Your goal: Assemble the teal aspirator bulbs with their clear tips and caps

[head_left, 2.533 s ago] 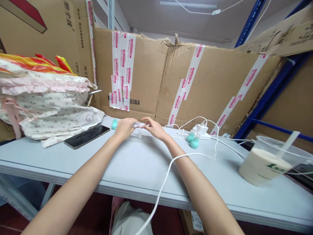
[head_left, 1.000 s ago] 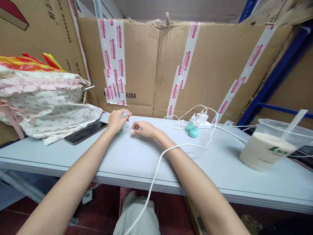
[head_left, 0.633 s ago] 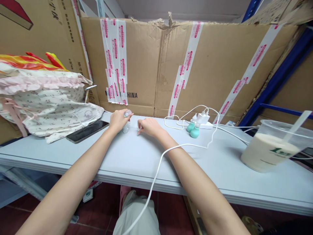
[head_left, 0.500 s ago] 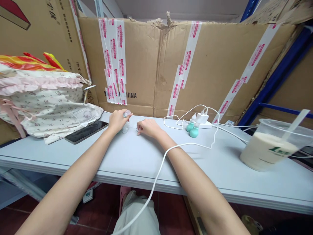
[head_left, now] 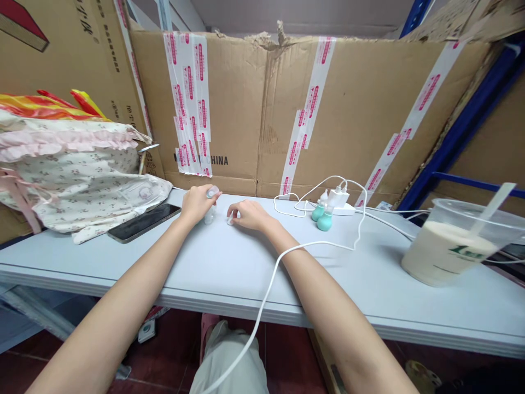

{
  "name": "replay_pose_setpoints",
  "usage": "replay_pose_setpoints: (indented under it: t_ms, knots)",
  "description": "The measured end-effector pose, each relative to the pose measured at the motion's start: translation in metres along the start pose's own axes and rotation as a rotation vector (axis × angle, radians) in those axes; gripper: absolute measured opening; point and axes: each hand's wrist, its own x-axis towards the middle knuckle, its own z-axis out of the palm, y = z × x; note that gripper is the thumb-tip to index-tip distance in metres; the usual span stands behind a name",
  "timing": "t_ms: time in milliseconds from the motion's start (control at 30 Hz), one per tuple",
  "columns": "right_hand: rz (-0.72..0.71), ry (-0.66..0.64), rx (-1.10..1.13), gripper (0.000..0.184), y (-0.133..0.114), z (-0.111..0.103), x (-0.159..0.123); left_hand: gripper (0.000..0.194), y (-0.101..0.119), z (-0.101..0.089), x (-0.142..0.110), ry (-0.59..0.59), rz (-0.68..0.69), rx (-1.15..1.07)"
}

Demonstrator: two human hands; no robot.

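My left hand (head_left: 197, 203) is closed round a small clear plastic piece (head_left: 212, 191), whose rounded end shows above the fingers. Just below its fingertips, more clear plastic (head_left: 209, 215) is at the tabletop; I cannot tell if it is a separate part. A short gap to the right, my right hand (head_left: 248, 214) rests low over the table with its fingers pinched on a tiny clear piece (head_left: 230, 220), mostly hidden by the fingertips. Farther right stand two small teal bulbs, a front one (head_left: 325, 221) and a back one (head_left: 318, 212) with a whitish pointed tip.
A black phone (head_left: 143, 222) lies left beside a floral cloth bag (head_left: 82, 186). A white charger (head_left: 338, 197) sits behind the bulbs; its white cable (head_left: 274, 268) crosses over my right forearm. A plastic cup with a straw (head_left: 447, 257) stands right. Cardboard (head_left: 233, 109) walls the back.
My right hand has shifted very slightly left and its fingers have changed their hold, so the tiny clear piece shows more. My left hand stays nearly where it was.
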Motion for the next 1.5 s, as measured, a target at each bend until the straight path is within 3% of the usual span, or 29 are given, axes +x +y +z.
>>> replay_pose_setpoints:
  t_ms: [100, 233, 333, 533, 767, 967, 1233, 1500]
  knots:
    - [-0.005, 0.096, 0.002, 0.024, -0.005, -0.006, -0.001, 0.032, 0.001, -0.001, 0.0, -0.005, -0.004, 0.008]
    - [0.016, 0.383, -0.062, 0.024, -0.016, -0.018, -0.004, 0.031, 0.005, -0.003, -0.001, -0.007, 0.015, -0.037]
    - [-0.066, 0.478, -0.204, 0.027, -0.024, -0.02, -0.004, 0.028, 0.01, -0.002, -0.001, -0.056, 0.066, -0.103]
    - [-0.296, 0.451, -0.435, 0.026, -0.024, -0.011, -0.001, 0.028, 0.015, 0.003, -0.001, -0.227, 0.124, -0.131]
    - [-0.284, 0.477, -0.496, 0.035, -0.014, -0.017, -0.007, 0.026, 0.02, -0.002, -0.002, -0.19, 0.135, -0.287]
    - [-0.356, 0.461, -0.59, 0.031, -0.013, -0.016, -0.008, 0.024, 0.023, -0.002, -0.003, -0.225, 0.172, -0.11]
    - [-0.391, 0.582, -0.749, 0.024, -0.023, -0.016, -0.006, 0.022, 0.027, -0.007, -0.007, -0.202, 0.201, 0.205]
    - [-0.38, 0.467, -0.766, 0.018, -0.029, -0.018, -0.004, 0.023, 0.018, 0.003, -0.008, -0.233, 0.241, 0.275]
